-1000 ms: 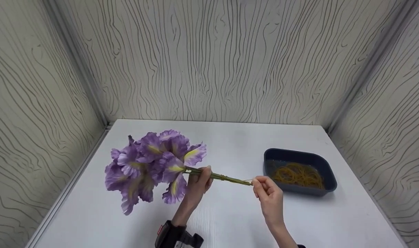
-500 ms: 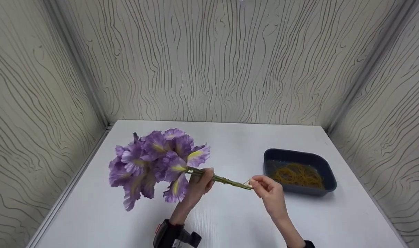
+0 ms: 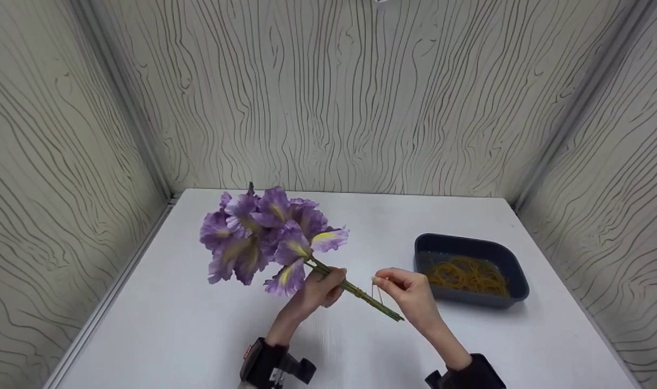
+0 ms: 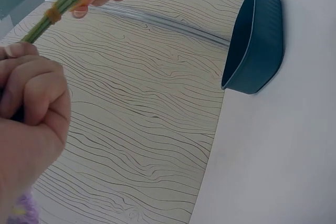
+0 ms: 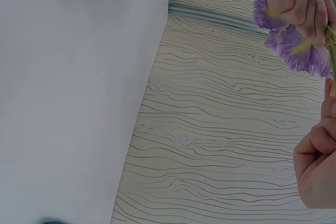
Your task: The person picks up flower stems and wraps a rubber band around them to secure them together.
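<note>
Gripping the bunch of purple flowers (image 3: 269, 237) by its stems above the bench (image 3: 161, 329), the left hand (image 3: 317, 289) should hold firm while the right hand (image 3: 407, 294), pinching a rubber band (image 3: 377, 294) stretched off the stems, keeps tension for a snug wrap.

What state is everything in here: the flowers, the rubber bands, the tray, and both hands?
Purple flower bunch: lifted off the table, tilted, blooms up-left, stems down-right.
Stems: gathered together, a band already wound round them.
Rubber band: stretched, one end pinched, the other at the stems.
Left hand: grips the stems below the blooms.
Right hand: pinches the rubber band.
Blue tray: flat on the table, holding loose rubber bands.
</note>
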Demonstrator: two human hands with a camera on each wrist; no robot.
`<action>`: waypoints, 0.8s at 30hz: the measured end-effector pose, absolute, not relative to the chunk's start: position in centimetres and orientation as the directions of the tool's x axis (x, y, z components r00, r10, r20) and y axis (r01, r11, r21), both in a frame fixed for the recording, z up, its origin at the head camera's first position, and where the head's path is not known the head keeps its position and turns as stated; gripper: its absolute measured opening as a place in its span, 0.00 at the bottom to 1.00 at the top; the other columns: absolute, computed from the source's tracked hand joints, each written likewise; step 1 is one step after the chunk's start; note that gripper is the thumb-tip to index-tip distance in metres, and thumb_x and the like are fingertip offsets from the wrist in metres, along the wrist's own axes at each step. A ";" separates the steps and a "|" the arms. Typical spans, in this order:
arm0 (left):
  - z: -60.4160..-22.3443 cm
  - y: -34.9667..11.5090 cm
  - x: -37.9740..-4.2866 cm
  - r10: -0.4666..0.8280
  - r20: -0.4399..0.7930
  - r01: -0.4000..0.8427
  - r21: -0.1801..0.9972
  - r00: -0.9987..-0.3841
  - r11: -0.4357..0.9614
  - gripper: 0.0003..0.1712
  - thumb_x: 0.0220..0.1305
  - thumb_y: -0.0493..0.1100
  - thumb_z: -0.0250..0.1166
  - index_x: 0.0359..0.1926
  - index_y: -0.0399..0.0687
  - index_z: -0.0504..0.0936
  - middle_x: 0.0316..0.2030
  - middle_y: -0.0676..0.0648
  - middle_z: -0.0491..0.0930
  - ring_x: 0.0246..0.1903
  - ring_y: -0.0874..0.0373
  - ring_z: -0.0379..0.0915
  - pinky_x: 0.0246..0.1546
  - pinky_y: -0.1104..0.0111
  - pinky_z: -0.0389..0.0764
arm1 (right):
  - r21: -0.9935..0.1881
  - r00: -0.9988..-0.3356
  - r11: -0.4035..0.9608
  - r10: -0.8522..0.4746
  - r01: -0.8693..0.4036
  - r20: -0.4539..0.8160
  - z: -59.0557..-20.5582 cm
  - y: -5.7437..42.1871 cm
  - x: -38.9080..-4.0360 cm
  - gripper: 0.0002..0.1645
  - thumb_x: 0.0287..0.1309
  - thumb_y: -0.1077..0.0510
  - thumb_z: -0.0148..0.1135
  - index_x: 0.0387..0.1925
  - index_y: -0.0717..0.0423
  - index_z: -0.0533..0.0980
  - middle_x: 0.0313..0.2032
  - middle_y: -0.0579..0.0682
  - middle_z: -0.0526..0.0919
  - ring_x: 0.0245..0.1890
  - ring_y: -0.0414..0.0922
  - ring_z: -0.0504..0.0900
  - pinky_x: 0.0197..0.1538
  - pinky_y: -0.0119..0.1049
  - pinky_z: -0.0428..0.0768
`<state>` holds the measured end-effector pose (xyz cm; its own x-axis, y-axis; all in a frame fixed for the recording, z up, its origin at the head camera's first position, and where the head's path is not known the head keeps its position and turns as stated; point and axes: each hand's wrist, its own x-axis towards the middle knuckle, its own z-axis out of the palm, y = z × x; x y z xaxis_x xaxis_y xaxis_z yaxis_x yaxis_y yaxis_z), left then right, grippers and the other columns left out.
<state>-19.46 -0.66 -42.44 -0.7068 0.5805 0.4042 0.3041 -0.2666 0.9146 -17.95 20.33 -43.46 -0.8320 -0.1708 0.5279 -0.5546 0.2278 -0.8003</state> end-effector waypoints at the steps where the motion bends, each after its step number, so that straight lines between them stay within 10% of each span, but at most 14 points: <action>1: -42.7 -0.7 -19.6 0.589 0.393 0.289 0.919 -0.706 -0.267 0.23 0.70 0.33 0.41 0.16 0.28 0.59 0.09 0.46 0.55 0.10 0.65 0.50 0.12 0.71 0.52 | -0.793 -0.823 0.224 -0.179 -0.567 0.538 -43.6 20.3 -18.1 0.03 0.51 0.68 0.63 0.29 0.60 0.80 0.22 0.46 0.78 0.19 0.36 0.66 0.21 0.28 0.65; 24: -44.9 1.4 -20.4 0.739 0.257 0.125 0.965 -0.623 -0.230 0.26 0.67 0.43 0.48 0.14 0.32 0.60 0.09 0.52 0.55 0.08 0.62 0.47 0.12 0.69 0.49 | -0.714 -0.731 0.158 -0.146 -0.682 0.666 -41.8 18.7 -17.8 0.05 0.48 0.76 0.60 0.26 0.67 0.78 0.24 0.56 0.79 0.20 0.38 0.70 0.23 0.26 0.69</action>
<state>-20.40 1.38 -44.94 -0.6226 0.7391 0.2572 0.1252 -0.2303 0.9650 -17.84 18.70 -41.83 -0.7313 -0.1456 0.6664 -0.6821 0.1581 -0.7140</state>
